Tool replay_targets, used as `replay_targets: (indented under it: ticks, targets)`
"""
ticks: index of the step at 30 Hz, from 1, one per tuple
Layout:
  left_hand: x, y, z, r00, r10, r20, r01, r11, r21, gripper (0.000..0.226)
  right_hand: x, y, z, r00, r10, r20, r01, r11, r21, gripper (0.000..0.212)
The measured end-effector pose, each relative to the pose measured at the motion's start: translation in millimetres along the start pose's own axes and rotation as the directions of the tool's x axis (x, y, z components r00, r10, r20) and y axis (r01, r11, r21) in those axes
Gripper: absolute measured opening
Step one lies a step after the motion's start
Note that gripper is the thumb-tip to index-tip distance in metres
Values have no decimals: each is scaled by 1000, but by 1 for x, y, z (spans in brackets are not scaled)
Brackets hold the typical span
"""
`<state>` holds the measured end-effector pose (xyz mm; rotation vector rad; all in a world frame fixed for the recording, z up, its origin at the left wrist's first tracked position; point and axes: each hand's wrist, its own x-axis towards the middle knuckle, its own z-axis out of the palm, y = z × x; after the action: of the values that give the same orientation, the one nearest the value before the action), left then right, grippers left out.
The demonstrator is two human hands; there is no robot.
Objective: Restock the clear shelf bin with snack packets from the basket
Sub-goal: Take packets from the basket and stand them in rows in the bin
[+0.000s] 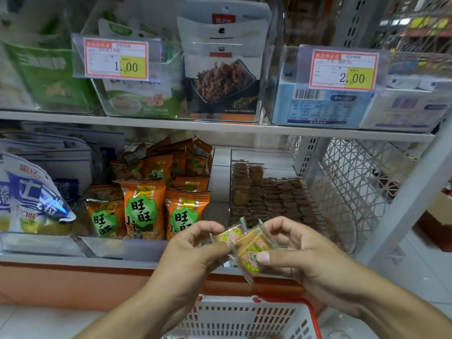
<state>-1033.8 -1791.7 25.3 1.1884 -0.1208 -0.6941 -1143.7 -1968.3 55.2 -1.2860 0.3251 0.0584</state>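
Both hands are raised in front of the lower shelf. My left hand (195,250) pinches a small clear-wrapped snack packet (230,236) with a yellow-green label. My right hand (300,255) holds a second, larger packet of the same kind (252,255), thumb pressed on its label. The two packets overlap between my hands. Just behind them stands the clear shelf bin (342,231), holding several rows of brown packets (269,199). The white basket with a red rim (244,316) sits below my wrists; its contents are hidden.
Orange snack bags (144,209) fill the bin to the left, with blue-white bags (31,196) beyond. The upper shelf (220,127) carries clear bins with price tags. A white lattice divider (347,182) closes the right side.
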Motion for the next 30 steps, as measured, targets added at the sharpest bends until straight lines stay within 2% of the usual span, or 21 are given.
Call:
replay_targets:
  ticks: [2,6,8,10,13,16,18,20,22,25,30]
  targets:
    - [-1,1,2,1000,3,27,-2,999,-33,15,1,0,-1,1000,12,-17,-12,1000,9,46]
    - [-4,6,0,991,-1,136,12,996,-84,49,2,0,-1,999,37,5,-37,999,29,48]
    - [-5,8,-2,975,-2,221,26,994,-105,59,2,-3,-1,997,67,45,-72,990,125,51]
    - [-6,9,-3,950,7,312,22,996,-88,64,2,-8,-2,988,97,117,-128,946,297,57]
    - [-7,11,-2,927,32,373,-12,998,-57,54,-2,-16,-2,964,87,252,-186,897,402,58]
    - [-6,12,0,948,34,316,-46,998,30,35,-1,-12,-3,977,123,174,-165,953,254,54]
    - [-5,11,0,964,33,265,-84,979,184,37,-1,-7,-1,993,91,81,-97,993,62,46]
    - [-4,10,0,978,-3,207,-54,961,270,44,-2,-4,0,999,-37,-1,36,986,-165,41]
    - [-4,8,1,978,-57,203,-3,958,285,48,-1,-2,1,982,-186,-10,175,939,-295,39]
    - [-5,1,5,965,-132,225,89,977,191,47,2,4,3,959,-282,37,279,910,-305,41]
    - [-6,-10,13,942,-221,253,257,959,-117,41,8,13,3,957,-281,76,291,917,-272,37]
